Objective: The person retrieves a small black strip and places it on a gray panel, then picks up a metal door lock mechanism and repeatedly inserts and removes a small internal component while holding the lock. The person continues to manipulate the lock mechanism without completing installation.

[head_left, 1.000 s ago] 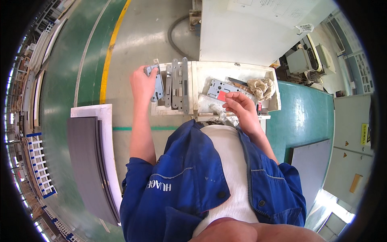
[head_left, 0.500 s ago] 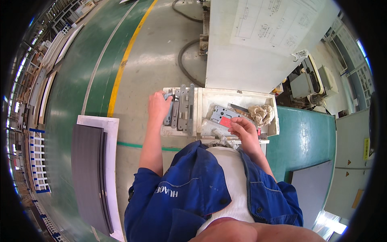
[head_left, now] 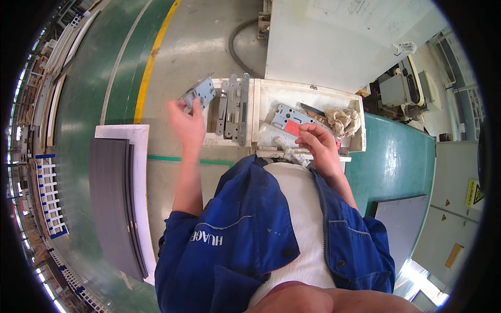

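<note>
My left hand [head_left: 188, 122] grips a grey metal mortise lock [head_left: 204, 93], held up at the left end of the white wooden box [head_left: 255, 112]. Just right of it, several more mortise locks [head_left: 232, 112] stand side by side in the left compartment, their long faceplates upward. Over the right compartment, my right hand [head_left: 319, 146] has thumb and forefinger pinched at a small red card [head_left: 292, 128]. Behind that card lies a flat grey lock case [head_left: 282, 115] with holes in it.
Crumpled beige cloth [head_left: 342, 122] and clear plastic wrapping [head_left: 288, 152] are in the right compartment. A tall white panel [head_left: 334, 52] rises behind the box. Dark boards [head_left: 112, 203] lean at the left on a white sheet. A grey board [head_left: 399, 229] stands at the right.
My left hand has lifted a mortise lock out of the left compartment and moved it up and left. My right hand keeps its pinch at the red card. The whole view has shifted.
</note>
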The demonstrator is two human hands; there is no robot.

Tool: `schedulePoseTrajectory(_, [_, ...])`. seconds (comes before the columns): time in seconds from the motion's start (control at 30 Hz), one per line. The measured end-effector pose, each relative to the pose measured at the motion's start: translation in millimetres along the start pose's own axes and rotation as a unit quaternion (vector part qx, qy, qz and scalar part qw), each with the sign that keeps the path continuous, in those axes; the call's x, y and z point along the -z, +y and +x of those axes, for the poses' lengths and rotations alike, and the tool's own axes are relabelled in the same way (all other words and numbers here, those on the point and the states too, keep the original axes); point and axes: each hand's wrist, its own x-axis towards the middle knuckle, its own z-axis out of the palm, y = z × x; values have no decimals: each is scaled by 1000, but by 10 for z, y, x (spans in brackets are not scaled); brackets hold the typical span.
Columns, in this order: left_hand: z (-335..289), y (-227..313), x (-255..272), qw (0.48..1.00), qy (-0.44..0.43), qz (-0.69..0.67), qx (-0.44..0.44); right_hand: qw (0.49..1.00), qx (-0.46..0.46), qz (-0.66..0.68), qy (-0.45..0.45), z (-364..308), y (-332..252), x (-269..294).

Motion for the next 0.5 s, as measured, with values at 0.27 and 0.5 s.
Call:
schedulePoseTrajectory(0.27, [-500,-200,-137,999,-29,-5,-30,1000,-3,-6,-18,3,24,-29])
schedulePoseTrajectory(0.5, [-553,-102,17,992,-103,62,-33,1000,-4,14,-10,0,47,-26])
